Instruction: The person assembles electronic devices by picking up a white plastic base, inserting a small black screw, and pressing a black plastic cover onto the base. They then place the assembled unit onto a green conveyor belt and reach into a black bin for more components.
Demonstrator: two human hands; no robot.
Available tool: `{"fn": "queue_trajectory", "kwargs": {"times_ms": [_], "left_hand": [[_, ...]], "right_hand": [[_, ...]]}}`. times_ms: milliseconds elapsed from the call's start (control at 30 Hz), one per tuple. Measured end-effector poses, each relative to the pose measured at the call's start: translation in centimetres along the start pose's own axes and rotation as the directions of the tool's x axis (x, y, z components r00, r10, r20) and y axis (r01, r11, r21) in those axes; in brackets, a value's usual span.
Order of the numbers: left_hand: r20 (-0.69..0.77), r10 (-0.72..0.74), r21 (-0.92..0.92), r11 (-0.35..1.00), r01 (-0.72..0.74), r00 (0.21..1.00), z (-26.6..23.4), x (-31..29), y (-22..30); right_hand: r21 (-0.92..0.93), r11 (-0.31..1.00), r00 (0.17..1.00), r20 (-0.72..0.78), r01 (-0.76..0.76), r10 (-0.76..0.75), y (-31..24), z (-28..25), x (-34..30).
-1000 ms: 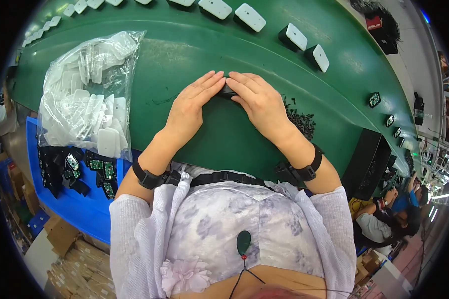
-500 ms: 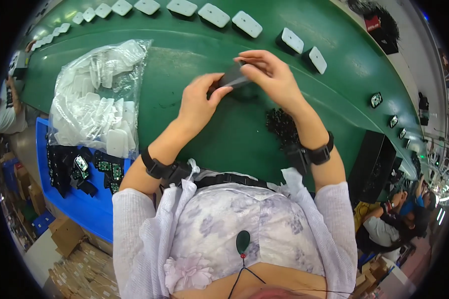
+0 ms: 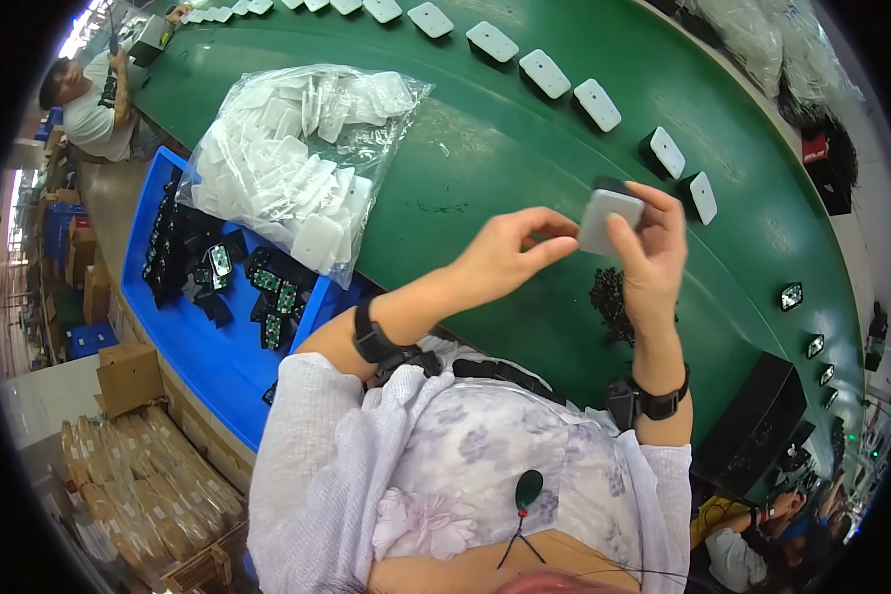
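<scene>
My right hand grips a small box with a whitish, rounded-corner cover and a black body behind it; the thumb presses on the pale face. Just left of it is my left hand, its thumb and forefinger apart and their tips close to the cover's edge. Whether those tips touch it I cannot tell. A pile of small black screws or similar pieces lies under my right hand on the green work surface.
A clear bag of white covers lies on the left, beside a blue bin holding black housings with green circuit boards. White-topped black boxes line the far side. A black box stands right. Another person is at far left.
The view has turned, shifting the scene. Both hands were on the dark box; now its pale face is turned up in my right hand, and my left hand has drawn back slightly.
</scene>
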State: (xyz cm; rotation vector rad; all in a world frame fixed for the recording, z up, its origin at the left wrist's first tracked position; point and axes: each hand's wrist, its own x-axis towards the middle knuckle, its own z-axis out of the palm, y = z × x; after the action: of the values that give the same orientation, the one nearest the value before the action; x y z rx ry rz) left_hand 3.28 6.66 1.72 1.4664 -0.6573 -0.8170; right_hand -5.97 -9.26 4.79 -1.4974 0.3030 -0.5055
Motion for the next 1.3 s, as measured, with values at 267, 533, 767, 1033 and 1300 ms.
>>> {"fn": "queue_trajectory", "kwargs": {"times_ms": [267,533,767,1033,1300], "left_hand": [[-0.377,0.502,0.922,0.12,0.368,0.779,-19.8,-1.1,-1.9],[-0.441,0.366,0.792,-0.271,0.547,0.82,-23.2,0.9,-3.0],[-0.232,0.434,0.829,-0.379,0.41,0.871,-26.6,-1.8,-2.1],[-0.538,0.387,0.812,0.0,0.584,0.749,-23.9,-2.3,1.0],[-0.588,0.031,0.513,0.787,0.343,0.808,-27.7,-4.9,-1.2]], "right_hand": [[-0.361,0.932,0.933,-0.323,0.034,-0.16,-1.6,-14.5,-1.7],[-0.557,0.815,0.902,-0.417,-0.158,-0.111,2.5,-30.0,-0.8],[-0.528,0.812,0.963,-0.225,-0.25,0.15,2.5,-30.7,1.8],[-0.576,0.746,0.934,-0.096,-0.333,0.343,1.8,-28.0,3.8],[-0.746,0.631,0.976,-0.193,-0.212,0.101,2.0,-26.4,3.8]]}}
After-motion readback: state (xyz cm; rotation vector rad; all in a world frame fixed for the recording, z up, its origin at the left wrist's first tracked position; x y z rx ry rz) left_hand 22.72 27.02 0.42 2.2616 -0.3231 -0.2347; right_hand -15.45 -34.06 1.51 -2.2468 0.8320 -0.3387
